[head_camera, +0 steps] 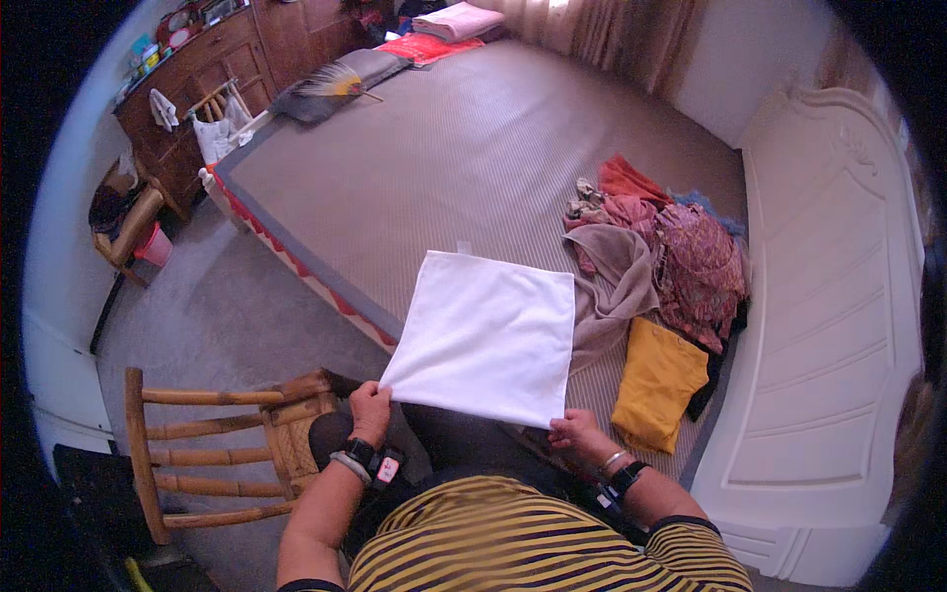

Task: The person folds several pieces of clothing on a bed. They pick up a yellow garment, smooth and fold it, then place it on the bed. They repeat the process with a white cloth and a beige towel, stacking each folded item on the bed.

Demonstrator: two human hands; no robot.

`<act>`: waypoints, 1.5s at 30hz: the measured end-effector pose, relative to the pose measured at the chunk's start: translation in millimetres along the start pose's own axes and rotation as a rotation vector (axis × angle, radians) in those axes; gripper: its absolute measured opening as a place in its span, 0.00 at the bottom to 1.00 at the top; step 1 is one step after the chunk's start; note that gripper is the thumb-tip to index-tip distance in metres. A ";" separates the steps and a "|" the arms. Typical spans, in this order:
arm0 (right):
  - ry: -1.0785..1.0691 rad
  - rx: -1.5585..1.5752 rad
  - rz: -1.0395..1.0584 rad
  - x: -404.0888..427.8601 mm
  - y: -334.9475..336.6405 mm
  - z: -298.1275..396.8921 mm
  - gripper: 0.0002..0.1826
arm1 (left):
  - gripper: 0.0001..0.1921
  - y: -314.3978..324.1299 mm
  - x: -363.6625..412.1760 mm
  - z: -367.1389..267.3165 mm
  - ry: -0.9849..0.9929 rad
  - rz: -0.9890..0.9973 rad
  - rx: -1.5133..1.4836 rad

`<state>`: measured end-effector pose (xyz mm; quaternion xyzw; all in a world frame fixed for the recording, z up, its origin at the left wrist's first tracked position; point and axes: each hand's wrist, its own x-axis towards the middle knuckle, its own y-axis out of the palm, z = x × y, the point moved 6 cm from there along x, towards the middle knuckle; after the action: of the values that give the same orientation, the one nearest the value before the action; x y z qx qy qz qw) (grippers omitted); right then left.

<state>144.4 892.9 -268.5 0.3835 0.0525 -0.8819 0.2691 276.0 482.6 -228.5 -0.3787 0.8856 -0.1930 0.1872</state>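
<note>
A white square cloth point(488, 333) is spread out before me, its far part over the edge of a bed with a striped brown mat point(414, 163). My left hand point(371, 411) pinches its near left corner. The near right corner is between the thumb and fingers of my right hand point(575, 435). Just right of the cloth, a taupe towel point(614, 288) lies crumpled on the mat, and a folded mustard-yellow garment point(658, 385) lies nearer to me. Both hands wear wrist straps.
A heap of clothes point(688, 259) lies by the white headboard point(821, 311). At my left stands a bamboo chair point(207, 451). Toward the bed's far left are a feather-like fan point(340, 81) and folded pink bedding point(459, 21). A pink bucket point(155, 246) stands near a wooden cabinet point(200, 74).
</note>
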 end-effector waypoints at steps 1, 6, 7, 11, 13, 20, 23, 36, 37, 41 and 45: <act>-0.003 -0.025 0.000 4.0 -4.1 -3.6 0.10 | 0.10 0.9 -0.3 -2.1 -0.004 -0.007 -0.025; -0.018 0.003 -0.046 -0.9 0.8 0.5 0.09 | 0.10 -1.6 -2.6 -6.8 0.074 -0.087 0.029; -0.007 0.045 -0.049 -5.6 7.2 4.3 0.08 | 0.09 -2.6 -0.7 1.6 0.117 -0.102 0.086; -0.061 0.025 -0.021 -4.9 4.3 4.1 0.09 | 0.10 9.9 8.7 24.8 -0.118 0.049 -0.052; -0.093 0.037 -0.020 -13.1 7.9 11.5 0.10 | 0.09 11.0 -1.1 1.6 -0.138 0.080 -0.134; -0.152 0.070 -0.041 -37.8 -3.2 34.6 0.08 | 0.07 -1.5 -5.2 -19.1 -0.275 0.273 -0.374; -0.167 0.031 0.026 -54.8 -5.5 41.8 0.08 | 0.10 -14.8 -15.4 -37.4 -0.278 0.285 -0.403; -0.270 0.264 -0.019 -1.4 -15.5 160.6 0.07 | 0.16 6.7 62.3 -117.2 -0.262 0.323 -0.469; -0.264 0.334 -0.005 15.7 -21.0 170.7 0.07 | 0.15 17.1 80.4 -120.0 -0.236 0.325 -0.480; -0.286 0.436 -0.029 85.6 -44.1 193.8 0.07 | 0.15 46.8 133.8 -126.2 -0.250 0.337 -0.503; -0.282 0.386 -0.328 117.1 -41.4 196.9 0.10 | 0.19 75.3 150.5 -116.2 -0.253 0.312 -0.422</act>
<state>-70.2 818.3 -217.7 0.2877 -0.0929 -0.9519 0.0495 78.6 442.1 -193.4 -0.2896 0.9234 0.0752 0.2405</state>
